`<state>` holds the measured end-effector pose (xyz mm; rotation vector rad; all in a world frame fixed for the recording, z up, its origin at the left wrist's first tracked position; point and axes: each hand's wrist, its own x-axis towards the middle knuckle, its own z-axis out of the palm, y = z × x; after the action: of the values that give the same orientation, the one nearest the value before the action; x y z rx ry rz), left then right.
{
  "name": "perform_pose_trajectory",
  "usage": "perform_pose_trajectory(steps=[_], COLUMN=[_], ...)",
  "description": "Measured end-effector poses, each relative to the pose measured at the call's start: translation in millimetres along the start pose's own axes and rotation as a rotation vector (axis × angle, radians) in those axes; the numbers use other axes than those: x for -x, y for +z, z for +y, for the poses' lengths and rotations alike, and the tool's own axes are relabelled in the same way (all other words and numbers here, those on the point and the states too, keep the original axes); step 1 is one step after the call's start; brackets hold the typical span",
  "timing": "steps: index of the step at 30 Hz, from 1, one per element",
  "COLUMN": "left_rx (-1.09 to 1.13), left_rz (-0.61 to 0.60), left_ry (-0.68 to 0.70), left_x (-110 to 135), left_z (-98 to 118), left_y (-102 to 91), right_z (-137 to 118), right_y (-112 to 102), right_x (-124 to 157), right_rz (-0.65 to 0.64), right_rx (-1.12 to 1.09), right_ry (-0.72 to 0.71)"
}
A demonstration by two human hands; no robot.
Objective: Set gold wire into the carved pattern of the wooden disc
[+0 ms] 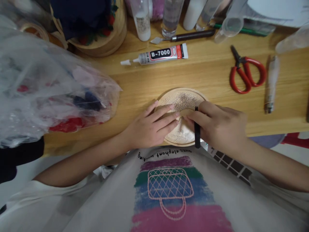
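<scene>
A round, pale wood-coloured plate point(180, 139) with a raised rim lies at the table's front edge. Fine dark lines on it form scale-like and wave-like patterns. My left hand point(152, 129) rests flat on its left side, fingers spread and holding nothing. Over the right side, my right hand point(217, 124) is closed, with a slim black tool point(197, 129) held at the fingers. The tool's upper end looks forked; its exact kind is unclear. My right fingertips come down near the plate's middle, close to the left fingertips, and hide what they touch.
Behind the plate lies a B-7000 glue tube point(161, 55). Red-handled scissors point(247, 72) and a clear-bodied pen-like item point(272, 84) are on the right. A craft knife point(185, 36) lies before several bottles. A plastic bag point(72, 87) fills the left, near a round wooden box point(108, 42).
</scene>
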<state>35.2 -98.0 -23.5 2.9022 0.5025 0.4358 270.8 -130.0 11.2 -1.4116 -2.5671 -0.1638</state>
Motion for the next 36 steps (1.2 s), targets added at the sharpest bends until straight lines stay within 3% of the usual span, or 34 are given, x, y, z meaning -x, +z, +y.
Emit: perform_pose_trajectory(steps=[12, 21, 29, 36], left_rx=[0.026, 0.022, 0.001, 0.001], left_rz=[-0.045, -0.024, -0.026, -0.025], left_ry=[-0.013, -0.01, -0.01, -0.007], left_x=[0.3, -0.1, 0.1, -0.3], left_z=[-0.1, -0.9, -0.5, -0.6], left_y=[0.8, -0.1, 0.2, 0.3], right_z=[-0.7, -4.6, -4.0, -4.7], right_y=[0.2, 1.3, -2.2, -1.0], right_x=[1.6, -1.1, -1.6, 2.1], right_rz=[-0.029, 0.065, -0.035, -0.005], right_rx=[0.037, 0.041, 0.046, 0.057], right_ry=[0.01, 0.016, 0.03, 0.039])
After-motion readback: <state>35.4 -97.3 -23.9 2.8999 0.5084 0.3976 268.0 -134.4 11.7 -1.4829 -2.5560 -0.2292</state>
